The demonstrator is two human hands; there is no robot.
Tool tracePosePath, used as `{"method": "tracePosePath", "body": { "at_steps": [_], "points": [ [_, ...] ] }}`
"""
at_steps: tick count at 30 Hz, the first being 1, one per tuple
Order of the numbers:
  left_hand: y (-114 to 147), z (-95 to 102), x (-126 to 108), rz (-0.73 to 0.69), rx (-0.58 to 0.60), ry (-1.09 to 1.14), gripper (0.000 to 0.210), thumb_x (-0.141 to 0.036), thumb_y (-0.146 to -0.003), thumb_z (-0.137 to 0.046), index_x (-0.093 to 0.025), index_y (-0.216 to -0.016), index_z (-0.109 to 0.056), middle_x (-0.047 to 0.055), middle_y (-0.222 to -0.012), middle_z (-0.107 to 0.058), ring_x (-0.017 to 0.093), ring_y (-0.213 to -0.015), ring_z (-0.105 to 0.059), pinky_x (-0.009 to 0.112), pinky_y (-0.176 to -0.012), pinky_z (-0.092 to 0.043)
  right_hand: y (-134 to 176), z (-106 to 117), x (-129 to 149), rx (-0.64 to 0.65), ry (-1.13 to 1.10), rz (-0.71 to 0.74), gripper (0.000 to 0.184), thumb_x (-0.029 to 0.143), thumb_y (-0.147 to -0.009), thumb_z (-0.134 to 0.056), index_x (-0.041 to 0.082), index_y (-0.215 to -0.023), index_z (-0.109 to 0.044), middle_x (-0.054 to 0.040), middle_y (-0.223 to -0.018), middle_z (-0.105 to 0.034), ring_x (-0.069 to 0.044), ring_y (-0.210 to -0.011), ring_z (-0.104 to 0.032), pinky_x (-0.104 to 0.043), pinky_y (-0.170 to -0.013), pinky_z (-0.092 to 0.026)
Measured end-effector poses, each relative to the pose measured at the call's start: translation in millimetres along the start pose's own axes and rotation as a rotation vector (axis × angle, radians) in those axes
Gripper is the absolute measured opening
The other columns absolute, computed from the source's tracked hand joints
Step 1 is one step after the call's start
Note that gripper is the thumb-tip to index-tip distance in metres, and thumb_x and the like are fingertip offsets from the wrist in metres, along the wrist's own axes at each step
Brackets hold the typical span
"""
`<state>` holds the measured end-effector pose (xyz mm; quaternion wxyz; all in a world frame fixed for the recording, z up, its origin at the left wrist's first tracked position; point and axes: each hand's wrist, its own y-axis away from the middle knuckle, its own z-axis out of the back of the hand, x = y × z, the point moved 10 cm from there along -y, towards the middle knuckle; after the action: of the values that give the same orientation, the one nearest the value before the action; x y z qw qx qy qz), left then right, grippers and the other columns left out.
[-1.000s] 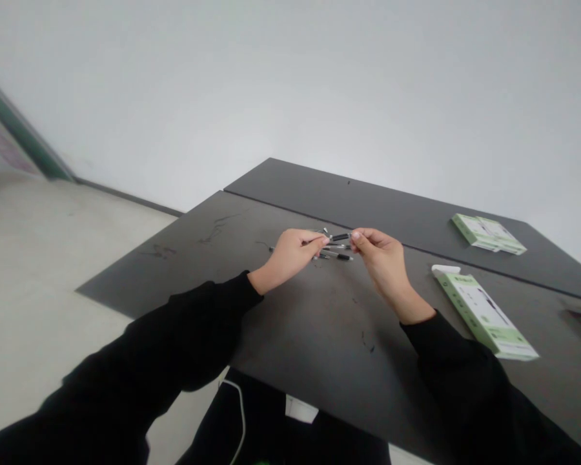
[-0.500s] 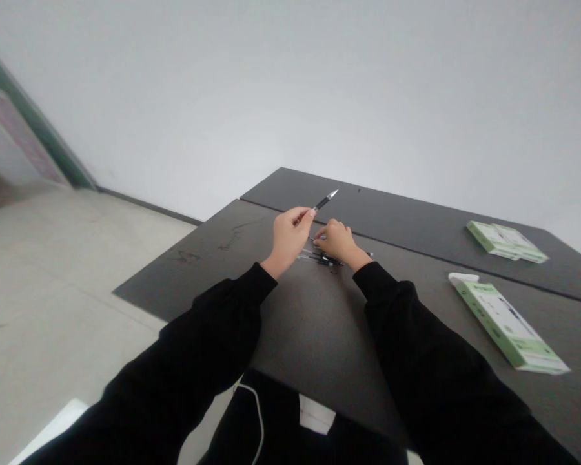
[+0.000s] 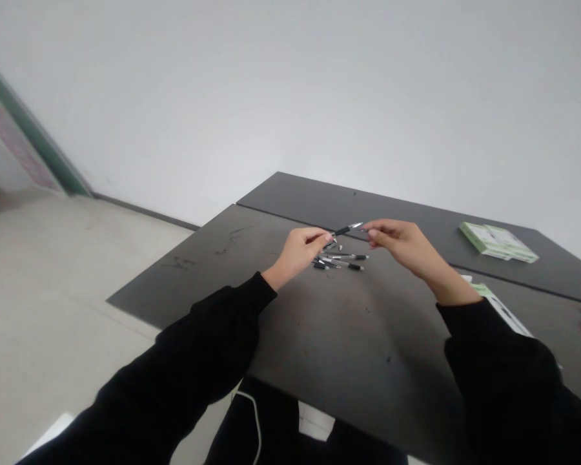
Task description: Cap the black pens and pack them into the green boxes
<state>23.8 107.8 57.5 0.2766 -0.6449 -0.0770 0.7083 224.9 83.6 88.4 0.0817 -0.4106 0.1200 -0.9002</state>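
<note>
My left hand is closed on a pen with a black grip, its silver tip pointing right and slightly up. Just beyond that tip is my right hand, thumb and index finger pinched together. A small dark sliver shows at its fingertips, too small to name. Below the hands, several pen parts and pens lie in a loose pile on the dark table. A small silver piece rests near the pile.
Two green-and-white boxes lie at the back right. Another green-and-white box is partly hidden behind my right forearm. A seam runs across the table, and black scribbles mark its left part. A white wall stands behind.
My right hand has lifted from the pile and moved right, close to the pen's tip. The pen in my left hand has come lower and lies flatter. More of the pile shows.
</note>
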Motion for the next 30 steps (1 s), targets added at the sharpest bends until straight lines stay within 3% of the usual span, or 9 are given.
{"method": "tracePosePath", "body": {
  "at_steps": [4,9,18,25,30],
  "points": [
    [14.1,-35.6,11.4,0.059,0.203,0.018,0.033,-0.043,-0.086,-0.062,-0.013,-0.079,-0.074,-0.002,-0.056,-0.054,0.011,-0.055,-0.047,0.024,-0.055,-0.035,49.0,33.2,-27.9,-0.147,-0.236,-0.045,0.035,0.048,-0.079,-0.074,0.019,-0.098,-0.076,-0.0032,-0.073,-0.07,-0.016,-0.07,-0.064,-0.032,-0.073,-0.051],
    [27.4,-57.6,16.8,0.088,0.33,-0.061,0.033,-0.041,-0.087,-0.059,-0.013,-0.08,-0.075,-0.002,-0.055,-0.053,0.011,-0.054,-0.045,0.024,-0.055,-0.033,74.1,25.7,-40.8,-0.168,-0.263,-0.103,0.037,0.05,-0.077,-0.074,0.019,-0.098,-0.076,-0.0032,-0.071,-0.07,-0.017,-0.07,-0.063,-0.033,-0.072,-0.05],
    [31.1,-64.3,19.0,0.104,0.388,-0.083,0.035,-0.043,-0.086,-0.058,-0.013,-0.08,-0.075,-0.002,-0.056,-0.053,0.011,-0.055,-0.044,0.024,-0.055,-0.031,77.1,12.6,-25.6,-0.057,-0.172,-0.066,0.036,0.048,-0.08,-0.071,0.018,-0.099,-0.077,-0.0064,-0.084,-0.073,-0.018,-0.072,-0.061,-0.033,-0.07,-0.046],
    [30.9,-65.0,18.7,0.085,0.395,-0.079,0.037,-0.045,-0.087,-0.057,-0.014,-0.076,-0.074,-0.001,-0.057,-0.055,0.012,-0.057,-0.046,0.024,-0.057,-0.033,77.9,14.1,-26.2,-0.056,-0.188,-0.041,0.031,0.044,-0.082,-0.07,0.019,-0.098,-0.076,-0.0077,-0.093,-0.075,-0.019,-0.08,-0.063,-0.034,-0.076,-0.045],
    [32.1,-66.7,18.5,0.084,0.407,-0.081,0.038,-0.047,-0.087,-0.058,-0.014,-0.081,-0.075,-0.001,-0.056,-0.054,0.012,-0.056,-0.047,0.024,-0.056,-0.033,80.0,9.0,-21.3,-0.03,-0.147,-0.028,0.033,0.045,-0.084,-0.068,0.018,-0.1,-0.076,-0.0077,-0.091,-0.073,-0.018,-0.075,-0.061,-0.033,-0.071,-0.044]
  ]
}}
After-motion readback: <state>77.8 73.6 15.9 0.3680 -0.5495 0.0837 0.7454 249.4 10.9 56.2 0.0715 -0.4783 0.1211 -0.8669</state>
